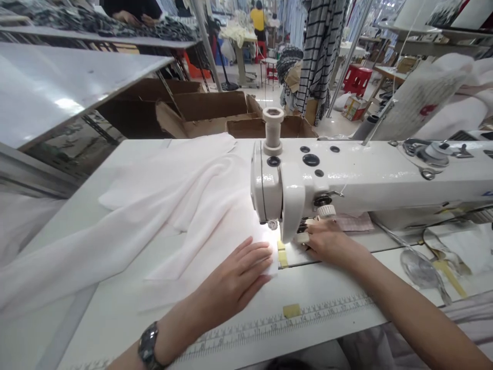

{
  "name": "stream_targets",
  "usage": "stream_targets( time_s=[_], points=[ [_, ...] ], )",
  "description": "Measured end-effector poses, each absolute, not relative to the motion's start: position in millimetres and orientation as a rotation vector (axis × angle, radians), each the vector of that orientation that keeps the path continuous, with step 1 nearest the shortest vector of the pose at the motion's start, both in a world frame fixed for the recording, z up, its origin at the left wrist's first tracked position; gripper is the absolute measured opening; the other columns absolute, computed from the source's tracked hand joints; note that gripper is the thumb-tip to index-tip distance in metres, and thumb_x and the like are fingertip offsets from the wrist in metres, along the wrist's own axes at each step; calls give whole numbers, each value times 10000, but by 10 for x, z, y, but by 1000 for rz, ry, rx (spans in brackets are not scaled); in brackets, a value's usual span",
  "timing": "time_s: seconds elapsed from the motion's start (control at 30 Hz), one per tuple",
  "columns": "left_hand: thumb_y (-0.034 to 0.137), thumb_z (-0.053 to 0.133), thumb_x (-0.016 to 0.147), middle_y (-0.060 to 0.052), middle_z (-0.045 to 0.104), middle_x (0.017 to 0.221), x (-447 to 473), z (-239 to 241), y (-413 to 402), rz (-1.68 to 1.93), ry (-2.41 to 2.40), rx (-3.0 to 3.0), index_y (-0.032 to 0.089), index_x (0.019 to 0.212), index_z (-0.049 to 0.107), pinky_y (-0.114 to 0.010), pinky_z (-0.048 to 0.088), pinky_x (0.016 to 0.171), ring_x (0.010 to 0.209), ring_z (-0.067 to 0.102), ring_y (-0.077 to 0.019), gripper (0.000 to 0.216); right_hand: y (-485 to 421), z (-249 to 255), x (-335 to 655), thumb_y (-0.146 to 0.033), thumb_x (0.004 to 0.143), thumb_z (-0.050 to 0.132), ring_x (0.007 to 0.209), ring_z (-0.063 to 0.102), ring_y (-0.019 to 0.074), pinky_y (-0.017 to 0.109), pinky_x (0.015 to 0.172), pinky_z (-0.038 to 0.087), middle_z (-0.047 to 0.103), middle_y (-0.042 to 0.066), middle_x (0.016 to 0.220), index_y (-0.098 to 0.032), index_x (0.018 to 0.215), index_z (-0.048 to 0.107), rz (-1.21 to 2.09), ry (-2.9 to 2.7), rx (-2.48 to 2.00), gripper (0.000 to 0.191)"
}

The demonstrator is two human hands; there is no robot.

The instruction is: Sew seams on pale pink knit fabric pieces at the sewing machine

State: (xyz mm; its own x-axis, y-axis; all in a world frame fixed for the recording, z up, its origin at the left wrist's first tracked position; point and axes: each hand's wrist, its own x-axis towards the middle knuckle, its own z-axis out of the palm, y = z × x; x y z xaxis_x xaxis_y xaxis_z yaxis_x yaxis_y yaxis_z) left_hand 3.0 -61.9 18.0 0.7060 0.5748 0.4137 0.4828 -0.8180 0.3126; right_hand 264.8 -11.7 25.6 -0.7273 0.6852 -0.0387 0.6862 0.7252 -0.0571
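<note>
1. The left hand (234, 280) of a worker lies palm down on pale cloth (208, 205), its grip spread flat, fingers extended and close together, pinching nothing.
2. The right hand (329, 242) reaches beneath the head of a white sewing machine (346, 167); its fingertips are partly hidden, and whether its grip is closed on anything cannot be told.
3. The pale cloth spreads in loose folds left of the machine's lit needle area, across a white counter (335, 280).
4. A pinkish checked fabric piece (354, 222) lies beneath the machine's arm, just beyond the right hand.
5. A printed ruler scale (269, 326) runs along the counter's near edge, beside a yellow tape patch (291, 310).
6. Beyond the counter stand open cardboard boxes (210, 105); farther right, a red stool (357, 79).
</note>
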Motion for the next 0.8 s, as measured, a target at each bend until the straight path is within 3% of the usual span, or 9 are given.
stream_targets(
  time_s=[0.13, 0.3, 0.5, 0.63, 0.8],
  points=[
    [125, 516, 945, -103, 649, 1147, -4, 132, -595, 781, 830, 2682, 153, 1148, 548, -437, 444, 1095, 1187, 581, -208, 207, -118, 254, 2648, -135, 901, 498, 643, 492, 134, 287, 549, 172, 610, 5, 744, -206, 881, 625, -119, 2926, 1131, 147],
    [112, 449, 959, -40, 706, 973, 22, 226, -507, 920, 908, 2325, 196, 916, 543, -337, 516, 1007, 1017, 679, -154, 133, -115, 290, 2633, -95, 878, 499, 607, 448, 127, 293, 536, 132, 587, -1, 702, -220, 1005, 626, -137, 2930, 1109, 219],
    [94, 472, 954, -79, 695, 1147, -48, 239, -540, 784, 759, 2711, 166, 1176, 568, -423, 407, 1122, 1179, 606, -189, 252, -134, 253, 2642, -111, 883, 504, 636, 475, 137, 293, 546, 136, 601, 11, 734, -217, 985, 612, -139, 2935, 1113, 183],
    [109, 455, 970, -85, 687, 1181, -87, 217, -507, 750, 703, 2813, 144, 1208, 555, -434, 333, 1171, 1214, 579, -184, 260, -144, 196, 2655, -111, 905, 489, 683, 521, 143, 264, 576, 225, 632, 31, 805, -197, 944, 593, -172, 2958, 1106, 141],
    [163, 419, 987, -96, 682, 1146, -101, 210, -281, 694, 746, 2806, 151, 1135, 586, -469, 358, 1144, 1147, 605, -203, 224, -147, 199, 2661, -109, 913, 491, 728, 557, 149, 262, 683, 343, 663, 43, 858, -189, 938, 600, -241, 2985, 1084, 138]
  ],
)
